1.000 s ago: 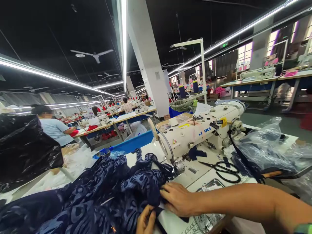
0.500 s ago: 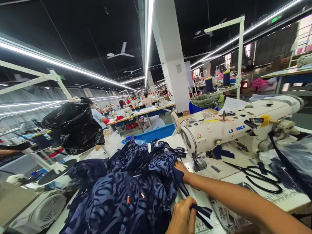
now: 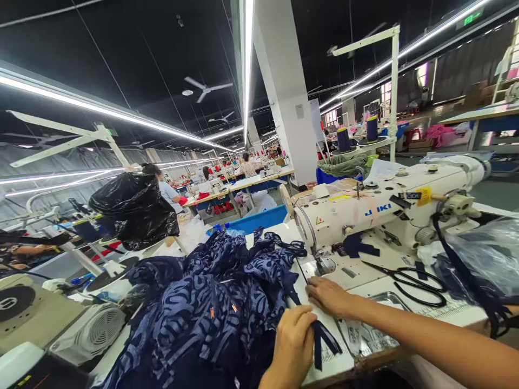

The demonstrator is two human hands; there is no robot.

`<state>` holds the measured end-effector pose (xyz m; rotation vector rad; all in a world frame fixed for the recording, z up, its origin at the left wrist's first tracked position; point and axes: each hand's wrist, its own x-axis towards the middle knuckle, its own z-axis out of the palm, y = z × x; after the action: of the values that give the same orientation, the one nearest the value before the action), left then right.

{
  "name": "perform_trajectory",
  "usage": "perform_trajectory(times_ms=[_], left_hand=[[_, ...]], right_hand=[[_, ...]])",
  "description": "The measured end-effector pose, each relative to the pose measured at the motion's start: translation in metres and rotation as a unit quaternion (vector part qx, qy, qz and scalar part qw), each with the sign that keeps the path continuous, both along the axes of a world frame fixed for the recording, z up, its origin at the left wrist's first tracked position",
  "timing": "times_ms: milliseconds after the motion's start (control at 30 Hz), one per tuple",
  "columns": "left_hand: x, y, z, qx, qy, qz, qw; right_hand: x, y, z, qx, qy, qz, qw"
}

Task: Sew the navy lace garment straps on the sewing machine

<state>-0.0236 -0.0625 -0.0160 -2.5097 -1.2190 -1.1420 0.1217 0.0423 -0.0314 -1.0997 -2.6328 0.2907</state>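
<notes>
My left hand (image 3: 292,340) is closed around a dark navy fabric strap (image 3: 324,337), whose loose ends stick out to the right of the fingers. Right beside it, a heap of navy patterned garments (image 3: 206,302) covers the left of the worktop. My right hand (image 3: 329,296) lies on the machine bed with fingers stretched out and nothing seen in them. Its fingertips are near the strap and just in front of the needle area of a white sewing machine (image 3: 344,216).
Black scissors (image 3: 411,281) lie on the machine table, right of my right hand. Further right is clear plastic wrapping (image 3: 486,259). A blue bin (image 3: 259,219) stands behind the garments, and a black plastic bag (image 3: 135,208) hangs at left. Thread cones (image 3: 372,129) stand behind the machine.
My right hand has drawn back from the edge of the garments onto the machine bed. My left hand keeps the strap and has shifted slightly left. The view has turned a little.
</notes>
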Motion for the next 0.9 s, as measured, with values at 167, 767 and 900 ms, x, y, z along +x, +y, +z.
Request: perform_trajectory(times_ms=[167,767,900], left_hand=[[0.004,-0.001,0.018,0.018,-0.048,0.023,0.998],[0.000,0.015,0.014,0.112,0.095,0.060,0.987],[0.004,0.021,0.009,0.162,0.111,0.072,0.978]], right_hand=[[0.004,-0.025,0.014,-0.037,0.111,0.053,0.992],[0.015,-0.069,0.015,-0.355,0.398,-0.081,0.842],[0.019,-0.072,0.015,-0.394,0.375,-0.094,0.834]])
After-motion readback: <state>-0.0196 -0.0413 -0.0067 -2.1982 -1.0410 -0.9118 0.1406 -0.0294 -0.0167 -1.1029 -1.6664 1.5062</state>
